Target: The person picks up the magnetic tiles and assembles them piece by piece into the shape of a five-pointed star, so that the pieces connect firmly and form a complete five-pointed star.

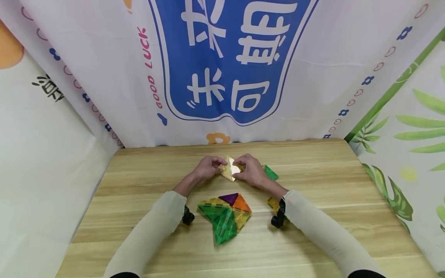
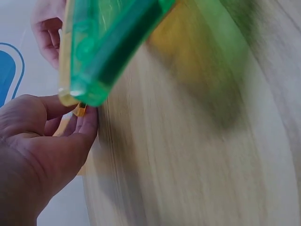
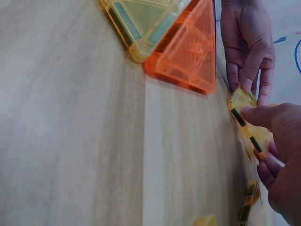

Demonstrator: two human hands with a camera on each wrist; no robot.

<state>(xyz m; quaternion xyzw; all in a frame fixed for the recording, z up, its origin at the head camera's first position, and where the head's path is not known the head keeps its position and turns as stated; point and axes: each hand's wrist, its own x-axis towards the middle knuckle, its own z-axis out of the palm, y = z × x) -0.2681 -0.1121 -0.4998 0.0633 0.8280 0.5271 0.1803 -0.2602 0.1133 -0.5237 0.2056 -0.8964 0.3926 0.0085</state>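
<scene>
Two yellow triangular magnetic tiles (image 1: 227, 172) stand edge to edge between my hands near the back of the table. My left hand (image 1: 208, 167) pinches the left one between thumb and fingers. The right one is gripped by my right hand (image 1: 252, 170), its thumb along the near side. In the right wrist view, dark magnet strips show along an edge of the yellow tiles (image 3: 238, 117), and both hands meet at them. Closer to me lies a joined group of tiles, with green tiles (image 1: 224, 226), yellow ones, a purple tile (image 1: 229, 199) and an orange tile (image 1: 242, 203).
A loose green tile (image 1: 271, 172) lies just right of my right hand. Another yellow tile (image 1: 273, 204) is beside my right wrist, partly covered by it. Printed cloth (image 1: 313, 96) hangs behind the wooden table (image 1: 139, 173).
</scene>
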